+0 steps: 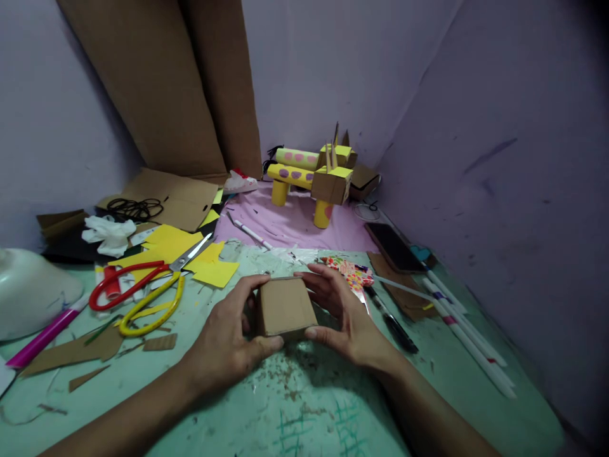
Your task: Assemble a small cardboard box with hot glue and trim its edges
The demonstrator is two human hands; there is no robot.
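Between my two hands is a small brown cardboard box, its square top facing up. My left hand grips its left side, thumb at the near corner and index finger at the far one. From the right, my right hand holds the opposite side, with the thumb on the near right corner and the fingers curled behind. The box's underside is hidden. Close to my right hand lie a flower-patterned piece and a black marker.
Scissors with red and yellow handles lie left on yellow paper. Behind, yellow spotted tube animals with cardboard heads stand on pink cloth. A phone and white sticks lie right. Cardboard scraps litter the left.
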